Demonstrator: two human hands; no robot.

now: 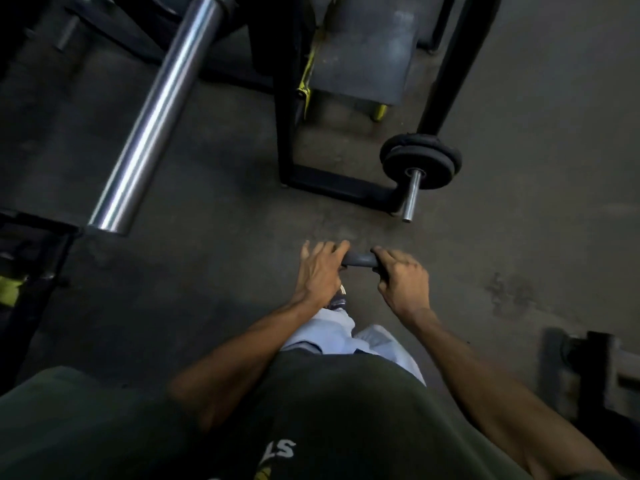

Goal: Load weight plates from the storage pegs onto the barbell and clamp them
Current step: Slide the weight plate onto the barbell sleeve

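A dark weight plate (359, 259) is seen edge-on, low in front of my legs, with only a short stretch of its rim showing between my hands. My left hand (320, 271) holds its left side with the fingers spread over the rim. My right hand (401, 275) grips its right side with curled fingers. The chrome barbell sleeve (152, 116) runs diagonally at the upper left, and its bare end points toward me. A storage peg (412, 195) on the black rack sticks out at the right and carries two small black plates (420, 161).
The black rack frame (287, 133), with a grey pad and yellow parts, stands ahead in the centre. More dark frame fills the left edge. A grey and black machine base (595, 372) sits at the lower right. Grey floor (207, 271) lies around my hands.
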